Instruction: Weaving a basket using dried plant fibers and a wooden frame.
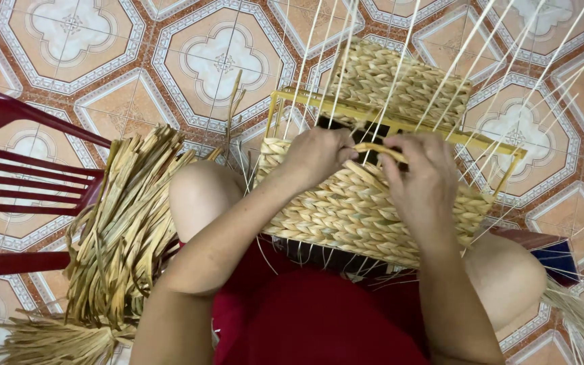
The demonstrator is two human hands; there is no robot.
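Woven basket [346, 209] on lap, left hand [319, 154] and right hand [422, 177] pinching a straw strand [380, 149]

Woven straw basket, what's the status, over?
Left hand and right hand both pinching a tan straw strand. Half-woven straw basket on lap. Thin pale upright stakes crowd fingers.

Half-woven basket [353, 209]: braided dried plant fibre, pale straw colour, matt, ropy, rough texture. Loose strand [381, 150] pinched between left hand [319, 155] and right hand [422, 179]: same dry fibre, flat, slightly glossy. Upright stakes [400, 61]: thin pale cane or cord, smooth. Frame [400, 125] inside basket: yellow painted wood, smooth, satin. Bundle of dried leaves [126, 230], left: papery, creased, matt tan. Chair [32, 182], far left: dark red plastic, glossy. Floor tiles [224, 61]: glazed ceramic, patterned, faint sheen. Shorts [305, 318]: red cloth, matt.
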